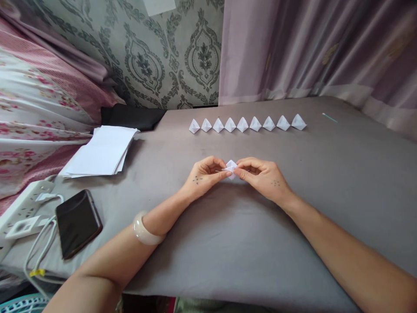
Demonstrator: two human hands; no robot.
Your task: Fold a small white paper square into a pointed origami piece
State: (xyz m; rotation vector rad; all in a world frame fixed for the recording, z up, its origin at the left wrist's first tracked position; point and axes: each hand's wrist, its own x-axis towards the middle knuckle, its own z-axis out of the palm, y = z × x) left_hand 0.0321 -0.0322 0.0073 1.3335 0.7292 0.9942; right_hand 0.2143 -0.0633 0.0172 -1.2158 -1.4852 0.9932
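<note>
A small white folded paper boat (pixel 231 165) is held up between my two hands over the middle of the table. My left hand (pixel 206 174) pinches its left end between thumb and fingers. At the other end, the thumb and fingers of my right hand (pixel 262 176) are closed on the paper. Part of the boat is covered by my fingertips. Beyond my hands, several white folded paper boats (pixel 242 124) stand in a row across the table, each with a pointed middle.
A stack of white paper (pixel 100 150) lies at the left, by a black flat item (pixel 130 117). Nearer are a phone (pixel 78 224), a power strip (pixel 28 204) and white cables (pixel 45 243). A thin swab-like stick (pixel 330 117) lies far right on the grey tablecloth (pixel 342 174). Curtains (pixel 276 48) hang behind.
</note>
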